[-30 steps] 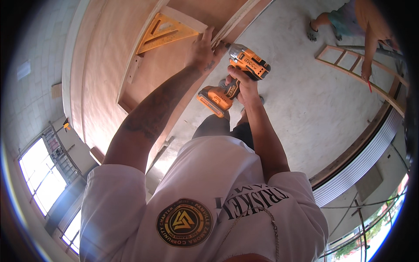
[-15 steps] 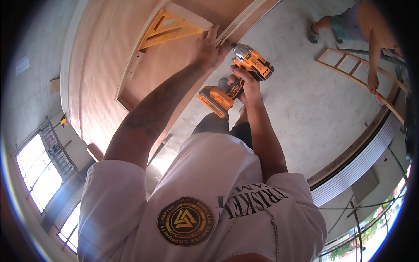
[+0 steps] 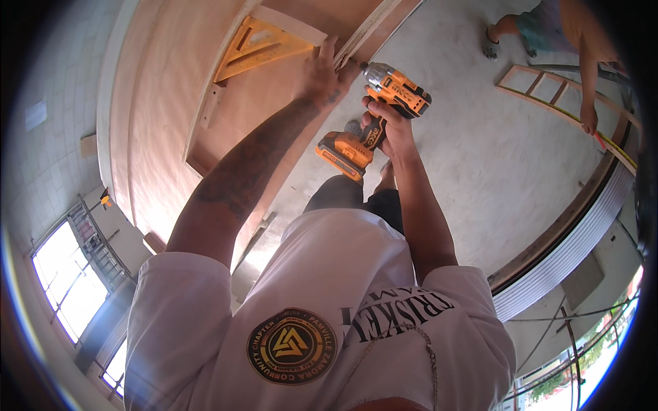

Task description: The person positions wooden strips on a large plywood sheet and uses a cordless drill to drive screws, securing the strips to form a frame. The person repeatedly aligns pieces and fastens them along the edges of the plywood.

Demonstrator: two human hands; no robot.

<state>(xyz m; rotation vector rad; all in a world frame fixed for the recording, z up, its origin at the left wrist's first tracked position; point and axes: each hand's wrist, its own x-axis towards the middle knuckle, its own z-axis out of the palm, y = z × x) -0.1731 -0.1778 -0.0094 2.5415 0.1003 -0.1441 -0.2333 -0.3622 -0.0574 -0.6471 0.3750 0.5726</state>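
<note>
Drill point(image 3: 384, 109) in my right hand point(image 3: 387, 127), fist closed round grip, bit pointing left into wood strip point(image 3: 370, 31) edge. My left hand point(image 3: 322, 72) lies flat, fingers spread, pressing strip just beside bit. Yellow square point(image 3: 264, 44) lies beyond left hand.

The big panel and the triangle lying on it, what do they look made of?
The panel looks like plywood or a similar wood sheet: pale tan, smooth and matte with faint grain, apparently unpainted. The triangular square could be plastic or coated metal: an even, glossy yellow-orange with cut-out slots. The picture leaves that open.
</note>
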